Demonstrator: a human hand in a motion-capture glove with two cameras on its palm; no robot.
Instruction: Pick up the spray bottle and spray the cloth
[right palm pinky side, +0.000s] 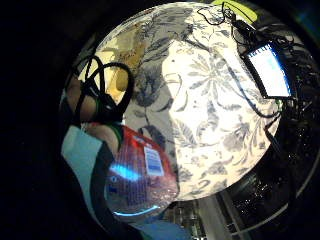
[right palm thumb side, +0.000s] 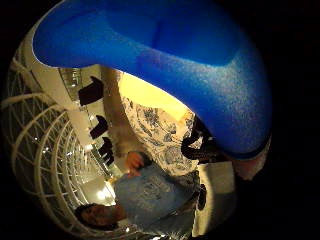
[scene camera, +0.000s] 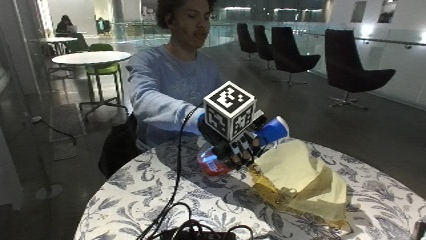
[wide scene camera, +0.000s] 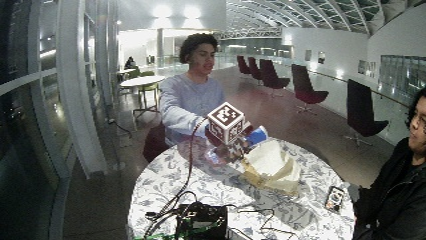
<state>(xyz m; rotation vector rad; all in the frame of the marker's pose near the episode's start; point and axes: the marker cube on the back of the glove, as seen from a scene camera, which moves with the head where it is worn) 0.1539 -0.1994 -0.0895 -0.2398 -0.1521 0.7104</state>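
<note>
One risk: the gloved right hand (scene camera: 234, 145), curled around the spray bottle (scene camera: 214, 162), aims its blue head (scene camera: 273, 131) beyond the yellow cloth (scene camera: 296, 175), wetting the tabletop (scene camera: 133, 200).

Tabletop: round tabletop (scene camera: 200, 205) under a white covering printed with grey-blue flowers and leaves.
Cloth: crumpled pale yellow cloth (scene camera: 303, 182) lies on it, at the side away from the person.
Cables: black cables (scene camera: 193, 229) trail across the near edge.
Phone: dark phone (wide scene camera: 334, 198) lies near the rim.
</note>
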